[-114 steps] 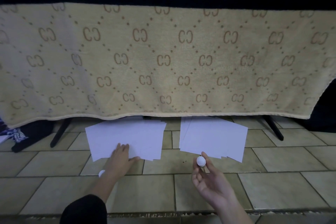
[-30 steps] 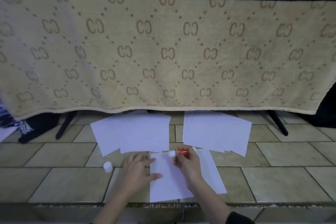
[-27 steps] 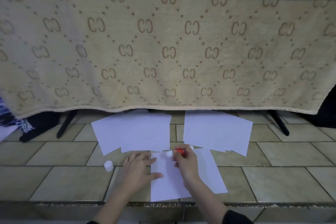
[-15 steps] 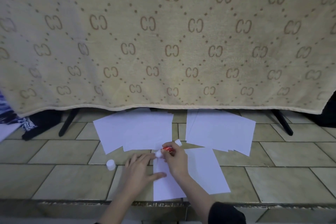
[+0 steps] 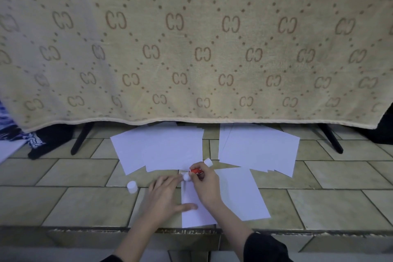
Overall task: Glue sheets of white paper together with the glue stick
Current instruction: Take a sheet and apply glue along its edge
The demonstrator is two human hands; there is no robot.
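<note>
On the tiled floor [image 5: 89,204], the right hand [image 5: 205,187] pinches the red glue stick [image 5: 196,172], tip on a white sheet [image 5: 238,193]. The left hand [image 5: 163,198] lies spread on that sheet's left edge. The cap [image 5: 132,186] stands to the left; two paper stacks [image 5: 161,149] lie beyond, below a patterned blanket [image 5: 191,53].

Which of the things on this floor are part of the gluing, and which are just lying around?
Part of the job:
- glue stick, held in the right hand
- white cap, off, on the tiles
- sheet being glued, pressed flat by the left hand
- two paper stacks

Just lying about:
- patterned blanket
- dark cloth
</note>
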